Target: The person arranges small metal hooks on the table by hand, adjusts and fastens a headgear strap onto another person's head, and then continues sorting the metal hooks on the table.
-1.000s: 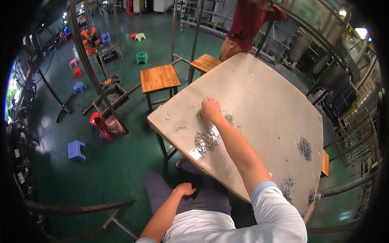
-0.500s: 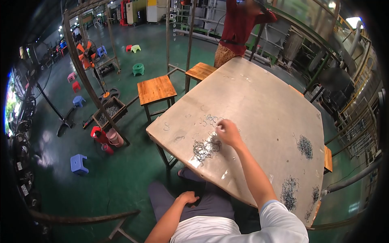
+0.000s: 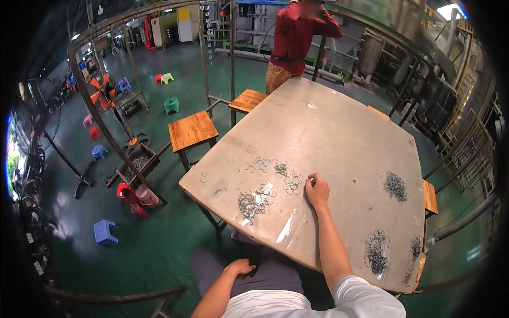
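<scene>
We see the right hand (image 3: 317, 191) mid-frame, fingers curled, just right of a loose scatter of thin grey curved metal wires (image 3: 292, 183); the left hand (image 3: 242, 267) rests on the lap, bottom centre. Whether either grips anything, we cannot tell. A careless leftward sweep could tangle them or push some off the smooth beige bench (image 3: 339, 130).

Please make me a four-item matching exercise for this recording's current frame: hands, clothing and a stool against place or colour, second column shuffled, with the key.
Column one
1. Right hand
2. Left hand
3. Standing person's top
4. Lower-left plastic stool

Column two
A. Blue
B. At the dark trousers
C. Dark red
D. At the tabletop, beside scattered curved pieces

Right pairs: 1-D, 2-B, 3-C, 4-A.
</scene>
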A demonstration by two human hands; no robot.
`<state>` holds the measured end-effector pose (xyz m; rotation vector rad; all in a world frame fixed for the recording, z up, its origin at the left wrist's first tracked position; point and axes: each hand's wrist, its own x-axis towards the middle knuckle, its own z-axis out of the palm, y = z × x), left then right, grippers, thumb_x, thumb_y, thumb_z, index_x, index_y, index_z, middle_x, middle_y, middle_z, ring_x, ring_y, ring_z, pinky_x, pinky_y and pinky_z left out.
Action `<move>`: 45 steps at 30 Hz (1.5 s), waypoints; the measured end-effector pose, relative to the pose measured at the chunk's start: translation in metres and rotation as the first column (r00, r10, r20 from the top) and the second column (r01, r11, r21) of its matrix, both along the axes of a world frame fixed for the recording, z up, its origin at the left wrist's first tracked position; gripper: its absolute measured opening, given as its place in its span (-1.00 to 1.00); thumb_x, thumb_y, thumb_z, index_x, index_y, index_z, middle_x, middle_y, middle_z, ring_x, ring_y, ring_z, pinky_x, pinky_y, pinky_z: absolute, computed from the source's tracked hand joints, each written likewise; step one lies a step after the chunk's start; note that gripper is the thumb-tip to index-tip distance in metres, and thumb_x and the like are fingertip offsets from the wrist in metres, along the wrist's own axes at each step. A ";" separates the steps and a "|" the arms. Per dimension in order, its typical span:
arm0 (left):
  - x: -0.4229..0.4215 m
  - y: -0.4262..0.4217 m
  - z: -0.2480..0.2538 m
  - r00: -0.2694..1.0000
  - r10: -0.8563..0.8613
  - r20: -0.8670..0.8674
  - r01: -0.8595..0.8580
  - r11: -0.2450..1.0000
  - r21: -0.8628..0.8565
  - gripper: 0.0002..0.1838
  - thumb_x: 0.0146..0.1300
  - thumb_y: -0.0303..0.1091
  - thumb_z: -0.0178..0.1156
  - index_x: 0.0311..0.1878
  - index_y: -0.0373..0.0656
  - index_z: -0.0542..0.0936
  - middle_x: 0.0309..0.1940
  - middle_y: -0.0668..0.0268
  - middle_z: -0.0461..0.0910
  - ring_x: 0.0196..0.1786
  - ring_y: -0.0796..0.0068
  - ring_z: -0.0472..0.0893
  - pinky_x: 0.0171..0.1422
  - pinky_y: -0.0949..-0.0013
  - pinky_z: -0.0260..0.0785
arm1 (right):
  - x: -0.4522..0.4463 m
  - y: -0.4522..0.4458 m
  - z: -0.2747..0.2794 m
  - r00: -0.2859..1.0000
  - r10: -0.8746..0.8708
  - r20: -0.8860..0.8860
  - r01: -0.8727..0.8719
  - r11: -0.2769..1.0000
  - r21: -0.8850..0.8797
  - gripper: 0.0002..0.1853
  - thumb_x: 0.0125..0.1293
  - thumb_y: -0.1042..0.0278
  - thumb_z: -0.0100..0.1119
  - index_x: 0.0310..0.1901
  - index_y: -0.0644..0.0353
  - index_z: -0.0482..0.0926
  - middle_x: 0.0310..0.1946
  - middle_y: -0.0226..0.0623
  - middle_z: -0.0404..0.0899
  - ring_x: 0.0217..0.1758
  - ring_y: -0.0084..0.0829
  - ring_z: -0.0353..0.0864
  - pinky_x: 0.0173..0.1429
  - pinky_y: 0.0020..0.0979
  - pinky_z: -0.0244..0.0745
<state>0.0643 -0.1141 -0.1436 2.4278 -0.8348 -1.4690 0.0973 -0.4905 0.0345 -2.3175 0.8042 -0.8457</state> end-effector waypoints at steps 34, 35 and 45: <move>0.002 0.003 0.007 1.000 0.009 -0.013 -0.009 1.000 0.007 -0.31 0.43 0.15 0.13 0.28 -0.34 0.57 0.21 -0.14 0.60 0.29 -0.04 0.59 0.37 0.09 0.42 | -0.003 0.003 0.003 1.000 0.010 0.008 -0.010 1.000 0.007 -0.87 0.26 0.35 0.23 -0.21 0.16 0.65 -0.49 -0.12 0.66 -0.38 -0.07 0.68 -0.24 -0.11 0.53; 0.002 0.002 0.007 1.000 0.006 -0.013 -0.006 1.000 0.008 -0.31 0.43 0.15 0.13 0.28 -0.34 0.56 0.21 -0.14 0.60 0.29 -0.04 0.59 0.37 0.09 0.42 | -0.003 0.003 0.004 1.000 0.010 0.005 -0.010 1.000 0.006 -0.87 0.26 0.34 0.23 -0.21 0.16 0.65 -0.49 -0.12 0.66 -0.38 -0.07 0.68 -0.24 -0.11 0.53; 0.001 0.002 0.008 1.000 0.021 -0.012 -0.021 0.999 0.024 -0.32 0.45 0.13 0.13 0.30 -0.35 0.55 0.24 -0.13 0.58 0.31 -0.04 0.57 0.40 0.09 0.40 | -0.002 0.001 0.001 1.000 0.022 0.023 -0.022 1.000 -0.002 -0.87 0.26 0.34 0.23 -0.22 0.17 0.65 -0.50 -0.11 0.65 -0.38 -0.06 0.68 -0.25 -0.11 0.53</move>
